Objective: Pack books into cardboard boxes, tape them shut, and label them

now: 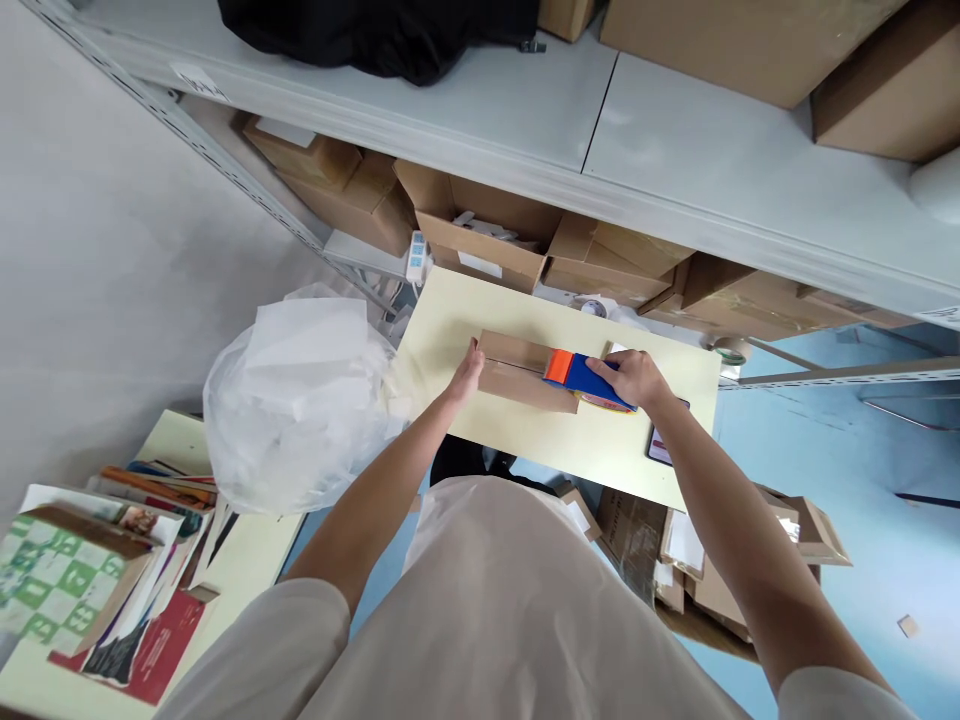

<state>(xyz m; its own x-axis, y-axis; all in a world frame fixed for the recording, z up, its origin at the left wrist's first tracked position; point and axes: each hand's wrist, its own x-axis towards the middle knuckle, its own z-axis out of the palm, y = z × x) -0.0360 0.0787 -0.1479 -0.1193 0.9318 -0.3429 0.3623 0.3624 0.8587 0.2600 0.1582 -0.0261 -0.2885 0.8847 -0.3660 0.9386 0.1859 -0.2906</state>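
Observation:
A small brown cardboard box point(517, 380) lies on the pale yellow table point(465, 300), a seam running along its top. At its left end, my left hand point(468, 371) grips the edge, with some fingers hidden behind the box. My right hand point(636, 380) is closed round a blue tape dispenser point(589, 376) with an orange front. The dispenser's front rests over the right part of the box, along the seam. Whether tape is stuck to the box there, I cannot tell. Close to my right forearm, a phone point(660, 447) lies on the table, partly covered by the arm.
Behind the table, an open carton point(480, 255) and other boxes stand under a grey metal shelf point(480, 120). A tape roll point(594, 308) sits near the back edge. Left is a stuffed clear plastic bag point(300, 400); cartons point(705, 560) are piled below right.

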